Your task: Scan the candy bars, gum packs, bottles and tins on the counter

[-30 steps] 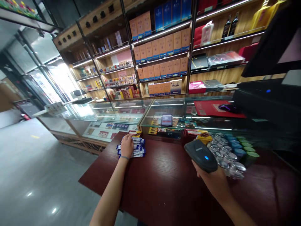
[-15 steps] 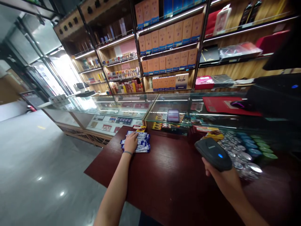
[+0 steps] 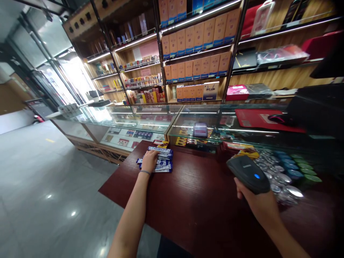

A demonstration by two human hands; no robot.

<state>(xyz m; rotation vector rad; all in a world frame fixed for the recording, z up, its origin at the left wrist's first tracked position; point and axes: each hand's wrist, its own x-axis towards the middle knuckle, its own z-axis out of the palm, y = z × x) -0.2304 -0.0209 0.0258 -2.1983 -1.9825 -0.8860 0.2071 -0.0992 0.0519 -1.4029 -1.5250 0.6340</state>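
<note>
Found the blue packets in a loose, overlapping pile on the dark red table, near its far left corner. Noted silver-and-blue wrappers laid mostly crosswise, with ends sticking out to the left and right. Saw the left hand over the left part of the pile, palm down, fingers together and loosely bent, only partly open. Could not tell about a hold on any single packet, given fingertips partly hidden. Noted a thin wristband on the same arm. Observed small yellow-and-red packs just beyond the pile.

Saw the right hand closed around the handle of a black scanner, above the right side of the table and well apart from the pile. Recorded a lit blue lamp on top of the scanner and finger ends showing below its left side.

Located silver-topped cans grouped to the right of the scanner, then blue cans and green cans in rows farther right. Noted dark red and yellow boxes stacked just beyond the scanner.

Observed a glass case past the table, bearing a red mat and a mouse. Logged orange boxes in rows on the wall shelves behind, and grey floor to the left.
</note>
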